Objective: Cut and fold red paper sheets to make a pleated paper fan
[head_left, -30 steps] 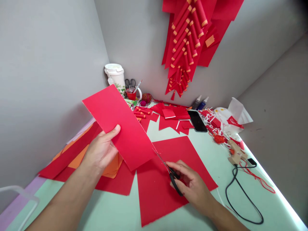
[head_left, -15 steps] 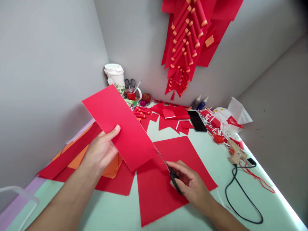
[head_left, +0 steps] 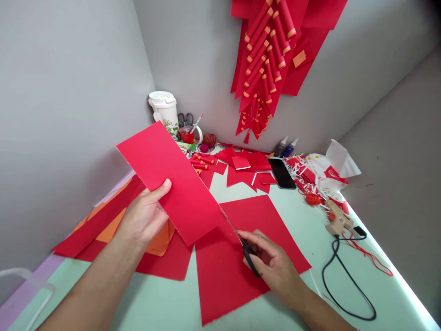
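Observation:
My left hand (head_left: 148, 214) pinches the left edge of a red paper sheet (head_left: 175, 188), thumb on top, and holds it tilted above the table. In my right hand (head_left: 270, 262) are black-handled scissors (head_left: 250, 257), their blades pointing up and left and touching the sheet's right edge near its lower corner. Beneath the scissors a larger red sheet (head_left: 234, 285) lies on the table. Left of it, more red paper (head_left: 165, 265) and orange paper (head_left: 160, 241) lie partly hidden by my left forearm.
A white cup (head_left: 164, 110) and a red container (head_left: 186, 134) stand at the back left. Behind lie red paper scraps (head_left: 237, 177) and a phone (head_left: 282, 173). At right are a beige block (head_left: 336, 223) and black cable (head_left: 347, 271). Red paper firecrackers (head_left: 260, 55) hang on the wall.

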Action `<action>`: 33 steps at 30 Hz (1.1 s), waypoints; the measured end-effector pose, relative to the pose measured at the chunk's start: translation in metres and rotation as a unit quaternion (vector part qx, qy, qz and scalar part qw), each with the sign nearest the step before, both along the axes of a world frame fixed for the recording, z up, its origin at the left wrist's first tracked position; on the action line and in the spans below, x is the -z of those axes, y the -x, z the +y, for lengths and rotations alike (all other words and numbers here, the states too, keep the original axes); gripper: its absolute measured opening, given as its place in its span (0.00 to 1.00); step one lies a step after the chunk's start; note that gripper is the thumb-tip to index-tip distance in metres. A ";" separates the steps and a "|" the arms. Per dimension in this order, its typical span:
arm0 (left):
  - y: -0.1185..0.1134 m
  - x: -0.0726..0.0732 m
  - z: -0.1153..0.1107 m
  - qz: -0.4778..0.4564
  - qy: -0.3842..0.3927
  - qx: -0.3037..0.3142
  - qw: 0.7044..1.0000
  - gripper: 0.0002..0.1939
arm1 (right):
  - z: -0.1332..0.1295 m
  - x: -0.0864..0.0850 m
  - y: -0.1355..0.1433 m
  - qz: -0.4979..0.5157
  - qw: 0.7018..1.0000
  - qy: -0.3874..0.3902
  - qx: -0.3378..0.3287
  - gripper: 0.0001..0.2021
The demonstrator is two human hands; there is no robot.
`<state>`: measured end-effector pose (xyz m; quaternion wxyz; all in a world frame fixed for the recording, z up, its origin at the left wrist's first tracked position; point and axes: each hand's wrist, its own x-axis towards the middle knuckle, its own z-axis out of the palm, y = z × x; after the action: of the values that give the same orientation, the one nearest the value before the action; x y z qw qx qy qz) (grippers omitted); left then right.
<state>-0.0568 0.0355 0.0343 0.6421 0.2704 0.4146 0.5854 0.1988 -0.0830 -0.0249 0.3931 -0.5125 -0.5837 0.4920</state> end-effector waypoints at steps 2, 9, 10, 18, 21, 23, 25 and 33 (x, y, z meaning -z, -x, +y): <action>0.000 0.001 0.000 -0.002 -0.001 0.004 1.000 0.19 | 0.000 0.000 0.000 -0.001 1.000 -0.003 -0.002 0.20; 0.000 -0.001 0.000 -0.001 0.003 -0.004 1.000 0.19 | 0.000 0.000 -0.001 -0.018 1.000 -0.005 0.000 0.21; 0.000 -0.001 0.000 -0.004 0.002 0.000 1.000 0.19 | 0.000 0.001 -0.001 -0.020 1.000 -0.006 0.000 0.21; 0.001 -0.002 -0.001 -0.001 0.002 -0.008 1.000 0.19 | 0.000 -0.003 0.000 -0.031 1.000 0.001 0.002 0.21; 0.001 -0.002 -0.001 -0.004 0.000 -0.005 1.000 0.20 | 0.000 -0.002 -0.001 -0.037 0.999 0.000 0.000 0.21; 0.000 -0.002 -0.002 -0.005 0.002 -0.007 1.000 0.19 | 0.000 -0.002 -0.001 -0.046 0.999 -0.005 -0.001 0.22; -0.001 -0.002 -0.002 -0.010 0.005 -0.002 1.000 0.18 | 0.001 -0.001 -0.002 -0.053 0.999 -0.010 0.000 0.22; -0.002 -0.001 -0.004 -0.013 0.001 0.011 1.000 0.14 | 0.000 -0.002 -0.002 -0.056 0.998 -0.020 -0.001 0.21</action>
<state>-0.0551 0.0318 0.0351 0.6539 0.2667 0.4035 0.5818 0.2007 -0.0827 -0.0228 0.3693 -0.5306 -0.6151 0.4514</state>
